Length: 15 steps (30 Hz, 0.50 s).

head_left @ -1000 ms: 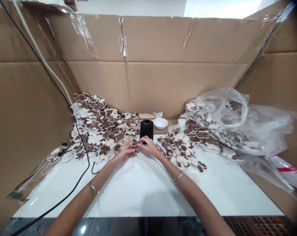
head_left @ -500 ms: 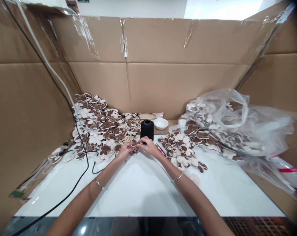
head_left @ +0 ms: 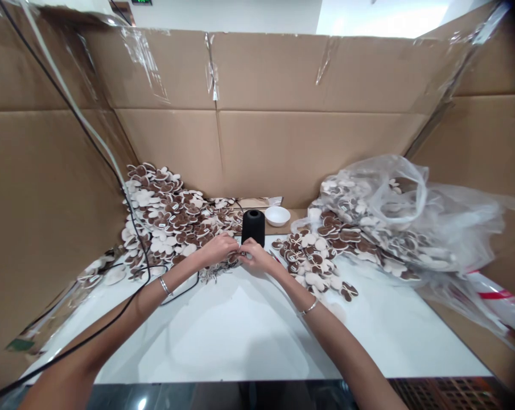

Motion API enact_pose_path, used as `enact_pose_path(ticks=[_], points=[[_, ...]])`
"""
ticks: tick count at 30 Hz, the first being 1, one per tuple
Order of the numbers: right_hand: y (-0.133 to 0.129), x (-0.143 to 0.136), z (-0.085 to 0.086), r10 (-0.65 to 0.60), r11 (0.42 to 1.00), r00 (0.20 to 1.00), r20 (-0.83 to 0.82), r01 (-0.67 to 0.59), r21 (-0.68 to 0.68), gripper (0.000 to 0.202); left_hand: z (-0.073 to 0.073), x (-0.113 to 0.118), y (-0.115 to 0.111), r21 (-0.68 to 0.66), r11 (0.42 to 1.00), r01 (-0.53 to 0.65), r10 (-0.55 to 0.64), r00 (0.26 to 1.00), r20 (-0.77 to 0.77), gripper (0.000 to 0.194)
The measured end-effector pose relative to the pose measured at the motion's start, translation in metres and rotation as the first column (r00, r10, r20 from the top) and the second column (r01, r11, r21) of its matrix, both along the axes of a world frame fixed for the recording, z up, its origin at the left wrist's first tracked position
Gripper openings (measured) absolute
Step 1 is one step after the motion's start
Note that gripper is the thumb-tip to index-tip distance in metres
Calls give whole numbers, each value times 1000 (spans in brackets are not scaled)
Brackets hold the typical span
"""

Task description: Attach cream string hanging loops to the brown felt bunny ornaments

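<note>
Evidently, the left hand (head_left: pixel 220 248) and right hand (head_left: pixel 255 256) meet before the black foam-like cylinder (head_left: pixel 253 229); I cannot tell either grip. Brown-and-cream petal-shaped fabric pieces (head_left: pixel 182 220) lie heaped beyond the left hand. Slack black cable (head_left: pixel 149 274) crossing the left forearm (head_left: pixel 155 297) could, I judge, snag it.

No readable text is showing

Small pale labels (head_left: pixel 161 225) are sitting on several brown pieces (head_left: pixel 181 221) heaped at the left; their dark marks are coming out too tiny to read. A green sign (head_left: pixel 141 1) is glowing at the top edge, where the frame is cutting it off, and its content is staying illegible. At the far right, plastic packaging (head_left: pixel 508 308) is bearing a red band (head_left: pixel 496 294), and 0 words or numbers on it are coming through legibly.
</note>
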State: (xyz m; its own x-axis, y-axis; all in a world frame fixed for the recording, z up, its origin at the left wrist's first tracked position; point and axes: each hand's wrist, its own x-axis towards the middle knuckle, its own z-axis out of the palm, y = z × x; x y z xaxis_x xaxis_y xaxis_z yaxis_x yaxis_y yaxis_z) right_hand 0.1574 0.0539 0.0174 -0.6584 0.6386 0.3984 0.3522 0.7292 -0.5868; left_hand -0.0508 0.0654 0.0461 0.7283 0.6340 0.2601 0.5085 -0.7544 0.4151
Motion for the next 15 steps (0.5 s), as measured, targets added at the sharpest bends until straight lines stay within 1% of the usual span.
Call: enact_pose_path(ticks=[2,4,6,8,11,13,15], points=[[-1,-1,-1,-14,1000,1000,-2,14,16,15,6,4,-2,199,976,89,-51,981,-187,16],[-2,-3,-3,-35,999,999,-12,35,23,14,10,9,-7,302,945,127,-43,962,-268,16],[-3,-6,-5,-66,998,998,-8,66,22,10,11,13,-13,361,920,152,-31,947,-321,16],[-4,-8,-8,-107,994,994,-1,107,13,10,9,18,-21,398,901,173,-27,937,-347,18],[-5,-11,-13,-153,988,988,-7,153,0,12,3,25,-31,418,888,192,-23,927,-376,21],[-7,-11,-14,-167,986,986,-13,167,-7,14,-1,26,-38,419,884,207,-8,903,-429,20],[-9,-10,-14,-176,984,984,-28,176,-22,13,-2,25,-42,397,895,205,7,882,-471,19]])
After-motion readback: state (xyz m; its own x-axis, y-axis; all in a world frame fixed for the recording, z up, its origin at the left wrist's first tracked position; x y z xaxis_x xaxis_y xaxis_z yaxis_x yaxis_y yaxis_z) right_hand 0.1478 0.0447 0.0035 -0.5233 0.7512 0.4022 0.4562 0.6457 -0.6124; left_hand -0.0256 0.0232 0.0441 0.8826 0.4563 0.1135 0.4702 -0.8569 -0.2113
